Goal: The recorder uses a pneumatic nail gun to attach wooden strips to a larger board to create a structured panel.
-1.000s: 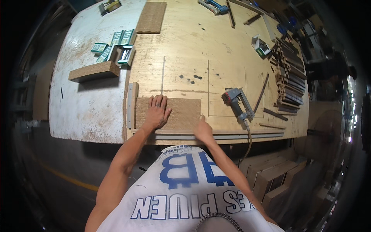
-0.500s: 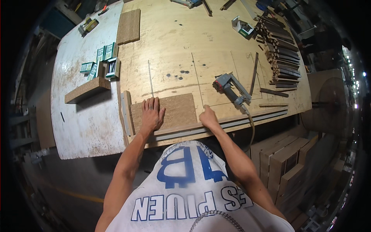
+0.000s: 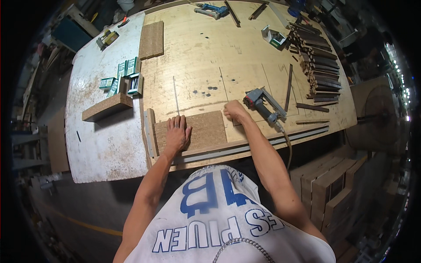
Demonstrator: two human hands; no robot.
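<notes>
My left hand lies with its fingers stretched out on a flat piece of particle board. That board sits in the corner between a short wooden stop at its left and a long rail along the table's front edge. At the board's far right corner is my right hand, its fingers curled closed; whatever they hold, if anything, is hidden. Right of this hand a nail gun with an air hose rests on the plywood tabletop.
Dark wood strips are stacked at the right. To the left are small green boxes and an upright particle board piece. Another particle board lies farther back, and a blue nail gun at the far edge.
My right hand has moved away from the front rail, up along the board's right edge to its far corner. My left hand stays on the board. The view has shifted slightly.
</notes>
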